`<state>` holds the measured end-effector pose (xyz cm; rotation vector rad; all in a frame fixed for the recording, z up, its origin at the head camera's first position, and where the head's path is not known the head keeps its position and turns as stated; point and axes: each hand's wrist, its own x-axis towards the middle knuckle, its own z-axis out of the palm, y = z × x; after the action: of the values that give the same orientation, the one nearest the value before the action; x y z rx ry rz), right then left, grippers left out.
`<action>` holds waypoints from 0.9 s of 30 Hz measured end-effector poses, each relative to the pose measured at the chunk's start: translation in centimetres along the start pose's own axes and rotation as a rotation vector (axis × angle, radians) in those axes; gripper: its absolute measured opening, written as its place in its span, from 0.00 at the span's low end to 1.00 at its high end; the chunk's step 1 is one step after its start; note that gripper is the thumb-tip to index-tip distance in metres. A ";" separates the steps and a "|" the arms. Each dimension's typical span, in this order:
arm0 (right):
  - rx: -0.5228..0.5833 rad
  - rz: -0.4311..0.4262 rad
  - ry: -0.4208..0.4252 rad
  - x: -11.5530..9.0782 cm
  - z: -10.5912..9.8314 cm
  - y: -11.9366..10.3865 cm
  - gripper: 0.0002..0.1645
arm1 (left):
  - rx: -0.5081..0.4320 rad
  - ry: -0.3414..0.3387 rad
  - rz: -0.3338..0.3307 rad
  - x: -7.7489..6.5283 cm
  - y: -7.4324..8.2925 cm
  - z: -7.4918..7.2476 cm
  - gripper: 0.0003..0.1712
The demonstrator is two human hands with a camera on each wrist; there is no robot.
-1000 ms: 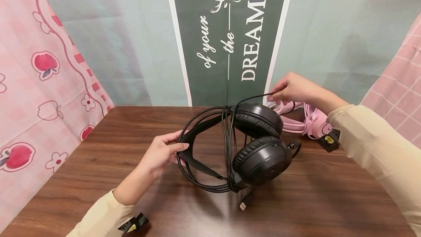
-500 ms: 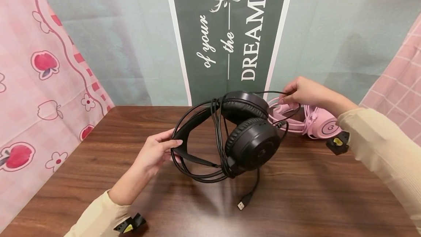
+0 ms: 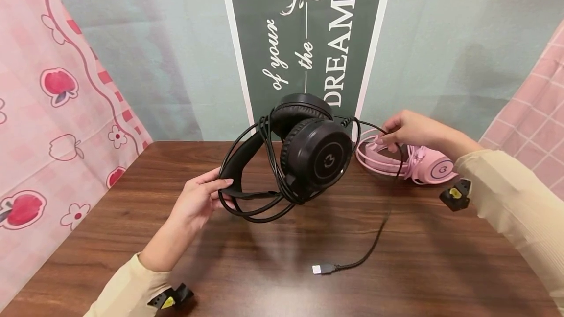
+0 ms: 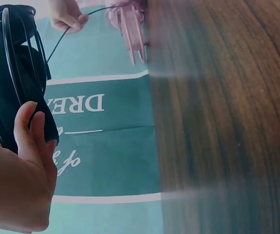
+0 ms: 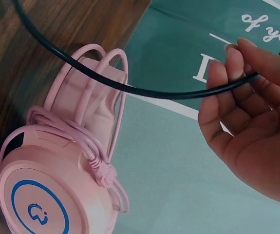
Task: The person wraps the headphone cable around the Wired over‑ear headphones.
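A black over-ear headset [image 3: 319,155] is held up tilted above the table, its cable wound round the headband and ear cups. My left hand [image 3: 200,197] grips it by the headband, thumb on the near side; the left wrist view shows that hand [image 4: 28,170] wrapped about the band. My right hand [image 3: 407,131] pinches a loose stretch of the black cable [image 5: 154,92] between thumb and fingers. From there the cable hangs down to a USB plug [image 3: 323,269] low over the table's front middle.
A pink headset [image 3: 432,165] with its own bundled cable lies at the table's back right, close behind my right hand. The wooden table [image 3: 132,209] ends against a green printed cloth [image 3: 176,62]; pink cloths hang at both sides.
My left hand has raised the black headset and shifted it left, turning an ear cup toward the camera. My right hand has drawn the cable rightward, and more of it hangs free.
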<state>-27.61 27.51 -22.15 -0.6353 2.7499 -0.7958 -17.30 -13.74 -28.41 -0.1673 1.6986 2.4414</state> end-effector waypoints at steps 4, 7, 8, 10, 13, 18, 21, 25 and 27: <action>0.050 0.015 -0.036 -0.1 0.1 0.6 0.04 | -0.052 -0.004 0.005 -0.1 0.4 -0.2 0.17; 0.076 0.030 -0.034 -0.3 0.2 1.1 0.03 | -0.091 -0.003 0.005 -0.1 0.7 -0.4 0.15; 0.079 0.033 -0.028 -0.4 0.3 1.3 0.04 | -0.101 -0.003 0.003 -0.1 0.8 -0.4 0.15; 0.082 0.033 -0.006 -0.6 0.3 1.6 0.05 | -0.121 -0.004 -0.002 -0.1 1.0 -0.5 0.16; 0.075 0.031 0.029 -0.9 0.4 2.0 0.06 | -0.147 -0.011 -0.006 -0.1 1.1 -0.6 0.16; 0.085 0.025 0.089 -1.1 0.6 2.9 0.09 | -0.166 -0.008 -0.006 -0.1 1.1 -0.7 0.15; 0.119 0.036 0.131 -1.2 0.7 3.3 0.11 | -0.169 -0.003 -0.005 0.0 1.0 -0.7 0.15; 0.116 0.023 0.179 -1.2 0.8 3.6 0.13 | -0.173 0.002 -0.005 0.0 1.0 -0.6 0.15; 0.087 0.016 0.192 -1.3 0.8 3.5 0.13 | -0.176 0.004 -0.005 0.0 1.0 -0.7 0.15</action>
<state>-27.38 30.39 -24.66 -0.5450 2.8665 -1.0150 -17.49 -14.69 -27.75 -0.1975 1.4814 2.5863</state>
